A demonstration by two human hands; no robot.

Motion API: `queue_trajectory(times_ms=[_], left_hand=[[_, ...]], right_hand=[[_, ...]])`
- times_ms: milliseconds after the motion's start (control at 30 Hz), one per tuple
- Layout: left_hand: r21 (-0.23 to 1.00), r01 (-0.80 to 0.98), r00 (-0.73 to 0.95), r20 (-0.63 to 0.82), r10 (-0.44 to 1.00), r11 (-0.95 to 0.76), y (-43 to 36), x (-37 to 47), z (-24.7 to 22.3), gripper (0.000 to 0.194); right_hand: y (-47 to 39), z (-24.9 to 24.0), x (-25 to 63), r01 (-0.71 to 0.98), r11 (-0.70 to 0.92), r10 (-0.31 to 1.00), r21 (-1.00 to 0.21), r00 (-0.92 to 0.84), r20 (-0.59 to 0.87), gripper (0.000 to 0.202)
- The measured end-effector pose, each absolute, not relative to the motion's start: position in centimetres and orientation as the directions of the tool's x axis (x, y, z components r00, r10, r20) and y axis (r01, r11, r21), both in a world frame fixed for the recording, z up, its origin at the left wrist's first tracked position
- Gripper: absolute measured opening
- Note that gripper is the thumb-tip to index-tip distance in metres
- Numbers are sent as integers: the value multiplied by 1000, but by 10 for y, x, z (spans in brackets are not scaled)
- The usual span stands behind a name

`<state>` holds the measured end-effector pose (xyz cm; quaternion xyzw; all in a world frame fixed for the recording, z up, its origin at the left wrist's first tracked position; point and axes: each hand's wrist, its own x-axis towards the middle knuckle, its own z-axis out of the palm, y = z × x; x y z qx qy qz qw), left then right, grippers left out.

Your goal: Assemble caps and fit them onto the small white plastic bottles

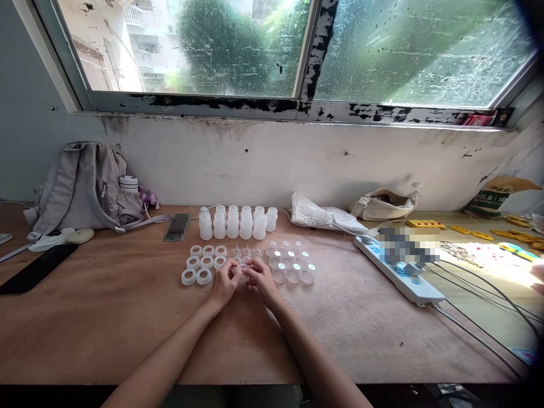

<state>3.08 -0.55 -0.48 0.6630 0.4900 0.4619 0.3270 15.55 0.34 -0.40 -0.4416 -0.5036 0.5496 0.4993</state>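
My left hand (225,282) and my right hand (261,279) meet over the middle of the table, fingertips pinched together. Between them is a small translucent piece (243,266), mostly covered by the fingers, its exact kind not clear. Just beyond the fingertips stand several clear teat-like pieces (247,253) with thin tips. White screw rings (204,281) lie in rows left of my left hand. To the right of my right hand are rows of clear round caps (293,277), with small white discs (296,266) among them. Behind everything stand several frosted white bottles (233,224).
A power strip (399,272) with cables lies to the right. At the back are a phone-like blurred item (176,227), a white padded packet (317,214) and a beige pouch (382,205). A grey backpack (85,187) and black flat case (38,269) sit left. Another person's fingers (538,277) show far right.
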Motion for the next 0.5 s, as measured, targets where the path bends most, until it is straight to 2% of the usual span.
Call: queue_trajectory(times_ms=[500], left_hand=[[875,379,60,302,951,-302,-7,32,-3,13]], right_hand=[[4,-3,156,-117,-18,992,-993,-128,-3,14]])
